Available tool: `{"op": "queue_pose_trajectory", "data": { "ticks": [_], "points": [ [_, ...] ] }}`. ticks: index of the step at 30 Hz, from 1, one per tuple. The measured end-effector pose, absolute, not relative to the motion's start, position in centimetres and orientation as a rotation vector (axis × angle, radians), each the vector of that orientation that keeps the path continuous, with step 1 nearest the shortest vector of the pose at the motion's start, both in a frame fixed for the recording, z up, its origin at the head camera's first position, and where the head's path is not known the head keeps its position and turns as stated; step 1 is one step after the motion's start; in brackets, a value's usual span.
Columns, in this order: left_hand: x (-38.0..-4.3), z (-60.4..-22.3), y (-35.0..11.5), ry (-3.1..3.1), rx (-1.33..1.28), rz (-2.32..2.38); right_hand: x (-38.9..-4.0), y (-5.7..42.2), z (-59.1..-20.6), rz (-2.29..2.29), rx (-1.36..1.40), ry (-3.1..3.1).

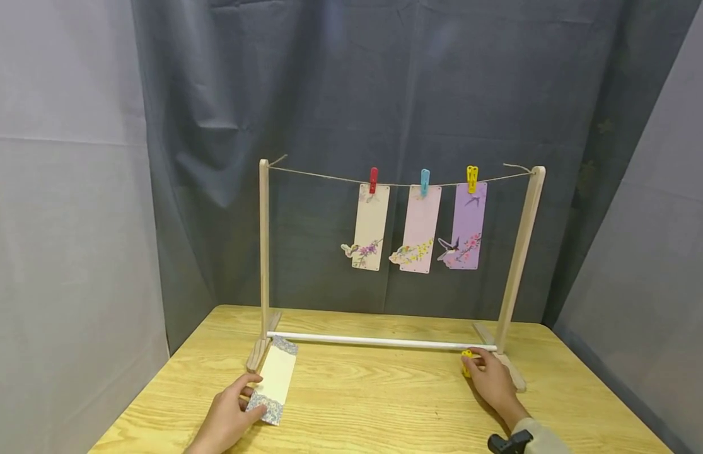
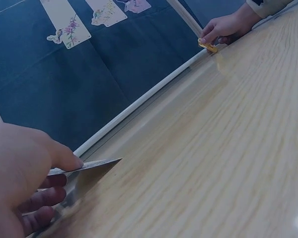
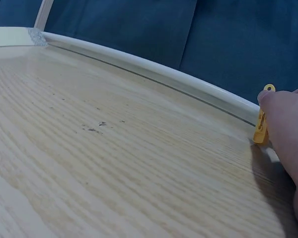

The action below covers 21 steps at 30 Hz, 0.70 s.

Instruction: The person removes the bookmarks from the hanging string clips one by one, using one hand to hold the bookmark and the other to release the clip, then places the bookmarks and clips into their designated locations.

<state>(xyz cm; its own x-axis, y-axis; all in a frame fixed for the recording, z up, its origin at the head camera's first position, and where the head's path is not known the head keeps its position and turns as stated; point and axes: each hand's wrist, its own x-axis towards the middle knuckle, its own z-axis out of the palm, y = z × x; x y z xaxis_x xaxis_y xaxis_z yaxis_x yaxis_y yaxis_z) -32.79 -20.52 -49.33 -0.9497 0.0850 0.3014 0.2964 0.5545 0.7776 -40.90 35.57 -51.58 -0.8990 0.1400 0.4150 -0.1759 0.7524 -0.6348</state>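
My left hand [image 1: 227,413] pinches a cream bookmark [image 1: 276,375] with blue-grey patterned ends, thumb on top and other fingers at its left edge. In the left wrist view the bookmark [image 2: 92,165] is tilted, its near edge raised off the table. At the right, my right hand [image 1: 492,380] pinches a yellow clothespin [image 1: 467,364] close to the tabletop, near the foot of the rack. The right wrist view shows this clothespin [image 3: 261,116] upright between thumb and fingers, the fingers mostly hidden behind the thumb.
A string [image 1: 328,176] runs between two wooden posts. From it hang a cream card [image 1: 369,221] on a red clothespin, a pink card [image 1: 422,221] on a blue one and a purple card [image 1: 468,217] on a yellow one. A white rod [image 1: 374,342] joins the posts low down.
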Motion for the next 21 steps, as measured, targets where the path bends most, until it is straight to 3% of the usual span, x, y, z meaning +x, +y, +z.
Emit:
{"op": "queue_pose_trajectory", "data": {
  "ticks": [21],
  "points": [
    [-32.91,-49.5,-20.63,-2.598,-0.314,-1.291,-40.97,35.22,-51.97,0.819,0.104,-2.576]
  ]
}}
